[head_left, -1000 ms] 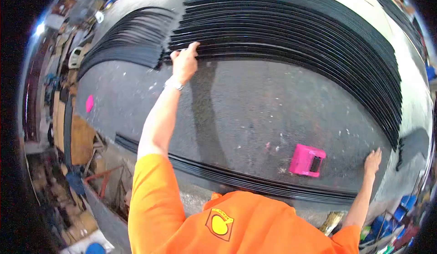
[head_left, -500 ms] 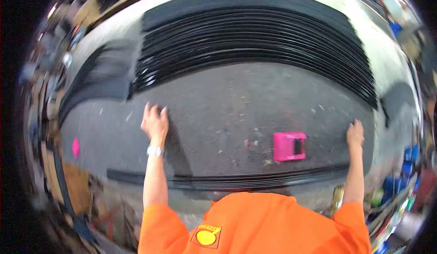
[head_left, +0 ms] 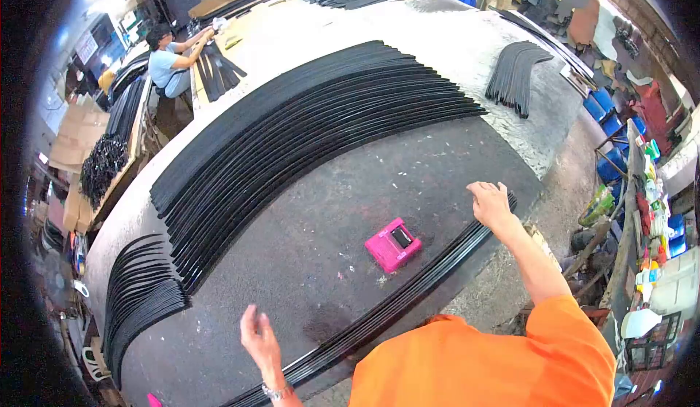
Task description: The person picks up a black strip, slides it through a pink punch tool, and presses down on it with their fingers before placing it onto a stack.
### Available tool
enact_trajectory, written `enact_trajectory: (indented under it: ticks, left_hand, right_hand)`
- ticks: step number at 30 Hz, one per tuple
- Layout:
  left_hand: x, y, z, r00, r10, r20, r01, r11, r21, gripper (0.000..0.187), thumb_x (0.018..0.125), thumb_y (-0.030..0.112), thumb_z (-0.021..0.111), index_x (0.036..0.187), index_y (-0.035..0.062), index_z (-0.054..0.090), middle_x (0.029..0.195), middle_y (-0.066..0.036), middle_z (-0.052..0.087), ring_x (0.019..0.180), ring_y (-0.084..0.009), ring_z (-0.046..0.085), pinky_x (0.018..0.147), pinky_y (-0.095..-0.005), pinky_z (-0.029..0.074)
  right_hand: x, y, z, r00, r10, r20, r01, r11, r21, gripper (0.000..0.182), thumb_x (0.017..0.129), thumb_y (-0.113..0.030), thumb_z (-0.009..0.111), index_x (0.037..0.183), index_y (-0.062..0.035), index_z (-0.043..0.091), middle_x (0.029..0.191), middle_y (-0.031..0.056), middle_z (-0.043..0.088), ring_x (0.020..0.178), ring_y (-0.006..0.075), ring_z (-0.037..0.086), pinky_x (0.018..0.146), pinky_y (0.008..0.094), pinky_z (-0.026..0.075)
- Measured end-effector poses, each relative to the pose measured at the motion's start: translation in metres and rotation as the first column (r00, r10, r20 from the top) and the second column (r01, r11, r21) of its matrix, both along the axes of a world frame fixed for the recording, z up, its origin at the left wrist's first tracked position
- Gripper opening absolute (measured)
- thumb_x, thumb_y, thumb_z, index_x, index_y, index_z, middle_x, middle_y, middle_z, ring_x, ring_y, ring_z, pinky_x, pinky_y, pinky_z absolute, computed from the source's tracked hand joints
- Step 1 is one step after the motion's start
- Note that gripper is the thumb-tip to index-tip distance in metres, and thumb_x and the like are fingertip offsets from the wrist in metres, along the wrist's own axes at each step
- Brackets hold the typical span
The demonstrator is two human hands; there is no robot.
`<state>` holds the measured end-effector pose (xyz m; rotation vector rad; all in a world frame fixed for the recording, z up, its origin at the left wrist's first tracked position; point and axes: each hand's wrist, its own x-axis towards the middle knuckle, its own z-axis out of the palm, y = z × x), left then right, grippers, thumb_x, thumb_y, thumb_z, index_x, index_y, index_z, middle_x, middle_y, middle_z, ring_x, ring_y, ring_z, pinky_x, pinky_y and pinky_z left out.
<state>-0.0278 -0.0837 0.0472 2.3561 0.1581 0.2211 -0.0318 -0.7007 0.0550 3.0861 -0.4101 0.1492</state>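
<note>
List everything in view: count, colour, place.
Long strips: many, black, across the table
Curved strips: many, black, table's left end
Near strips: several, black, near edge
Short strips: one bunch, dark grey, far right
Pink box: one, pink and black, mid-table
Pink piece: one, pink, bottom left
Table: one, grey and pale, centre
Co-workers: at least two, nearer in blue, upper left
Cardboard: several pieces, brown, left
Watch: one, silver, left wrist
Shirt: one, orange, bottom
Left hand: one, bare, above table
Right hand: one, bare, by near strips
</note>
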Motion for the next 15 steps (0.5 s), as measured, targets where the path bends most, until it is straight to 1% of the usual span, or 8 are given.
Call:
enact_trajectory:
  ticks: [1,3,5,6,8,10,12,15]
  left_hand:
    - [0.007,-0.022,0.050,0.999,-0.026,0.024,0.029,0.992,-0.125,0.029,0.096,0.006,0.066,0.125,-0.0003,0.067,0.123,-0.015,0.067,0.107,-0.0235,0.065,0.084,-0.0348,0.054]
    - [0.012,-0.052,0.127,0.934,-0.046,0.353,0.161,0.939,-0.304,0.028,0.100,0.008,0.062,0.127,0.0011,0.066,0.113,-0.013,0.067,0.089,-0.0169,0.062,0.076,-0.0286,0.054]
    - [0.002,-0.058,0.192,0.786,-0.109,0.608,0.268,0.947,-0.177,0.034,0.102,0.014,0.059,0.132,-0.0023,0.062,0.104,-0.008,0.063,0.082,-0.0147,0.054,0.070,-0.0292,0.048]
    - [0.002,-0.055,0.212,0.645,-0.106,0.757,0.385,0.901,-0.202,0.031,0.103,0.016,0.057,0.126,-0.0040,0.062,0.098,-0.006,0.060,0.078,-0.0152,0.050,0.068,-0.0296,0.044]
    - [-0.003,-0.027,0.246,0.570,-0.120,0.813,0.509,0.828,-0.235,0.028,0.102,0.022,0.055,0.111,-0.0041,0.060,0.087,-0.004,0.052,0.073,-0.0163,0.042,0.065,-0.0311,0.037]
    - [-0.013,-0.027,0.281,0.520,-0.314,0.794,0.592,0.803,-0.070,0.036,0.101,0.032,0.057,0.110,-0.0020,0.055,0.082,-0.005,0.051,0.066,-0.0181,0.041,0.062,-0.0331,0.035]
    - [-0.019,-0.091,0.322,0.216,-0.591,0.777,0.645,0.684,0.340,0.056,0.100,0.046,0.061,0.128,-0.0011,0.050,0.080,-0.009,0.059,0.058,-0.0207,0.048,0.056,-0.0349,0.036]
    - [-0.028,-0.138,0.348,0.146,-0.692,0.707,0.698,0.579,0.422,0.039,0.103,0.038,0.058,0.117,0.0016,0.058,0.076,-0.005,0.054,0.060,-0.0175,0.047,0.056,-0.0345,0.035]
  right_hand:
    - [-0.007,0.011,0.019,0.997,0.047,0.065,-0.047,0.999,0.007,0.040,0.086,-0.009,0.064,0.126,-0.0127,0.063,0.123,0.0087,0.069,0.116,0.0283,0.065,0.104,0.0556,0.044]
    - [-0.019,0.033,0.060,0.978,0.112,0.178,-0.119,0.992,0.029,0.040,0.084,-0.004,0.063,0.123,-0.0113,0.062,0.117,0.0098,0.071,0.110,0.0297,0.067,0.098,0.0503,0.047]
    - [-0.035,0.062,0.103,0.950,0.167,0.264,-0.182,0.983,0.030,0.040,0.082,-0.001,0.063,0.121,-0.0097,0.062,0.112,0.0106,0.071,0.105,0.0306,0.068,0.093,0.0459,0.049]
    - [-0.042,0.077,0.127,0.935,0.193,0.299,-0.207,0.978,0.018,0.041,0.082,0.001,0.062,0.121,-0.0088,0.062,0.111,0.0109,0.072,0.103,0.0308,0.069,0.090,0.0443,0.050]
    - [-0.061,0.103,0.169,0.902,0.245,0.355,-0.263,0.965,0.003,0.041,0.081,0.003,0.062,0.121,-0.0074,0.062,0.109,0.0113,0.072,0.101,0.0307,0.070,0.086,0.0421,0.052]
    - [-0.084,0.127,0.205,0.866,0.305,0.397,-0.330,0.944,-0.005,0.040,0.081,0.005,0.062,0.120,-0.0064,0.062,0.108,0.0117,0.072,0.099,0.0301,0.070,0.083,0.0412,0.053]
    - [-0.105,0.144,0.234,0.820,0.395,0.415,-0.412,0.910,-0.050,0.040,0.080,0.005,0.064,0.119,-0.0050,0.062,0.106,0.0113,0.072,0.093,0.0272,0.071,0.077,0.0380,0.054]
    - [-0.134,0.156,0.265,0.722,0.515,0.462,-0.539,0.838,-0.091,0.037,0.081,0.000,0.067,0.116,-0.0095,0.064,0.099,0.0104,0.071,0.080,0.0234,0.071,0.064,0.0359,0.054]
